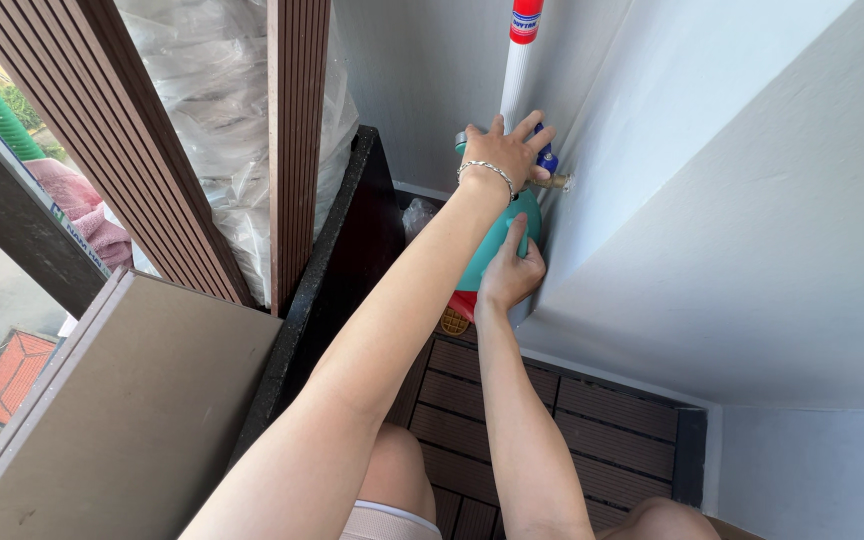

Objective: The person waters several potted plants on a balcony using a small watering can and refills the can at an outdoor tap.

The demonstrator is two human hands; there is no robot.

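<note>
My left hand, with a silver bracelet on the wrist, rests over a brass wall tap that has a blue handle. Below the tap, a teal round-bodied plastic vessel is pressed against the white wall, with my right hand gripping its side. Under the vessel a red part and a small yellowish grid-patterned object show. A white pipe with a red label rises along the wall above the tap. Whether water is running is hidden.
Brown slatted deck tiles cover the floor of this narrow corner. A black stone ledge runs on the left, holding a plastic-wrapped bundle and upright brown slatted boards. A flat brown panel lies at lower left. White walls close the right.
</note>
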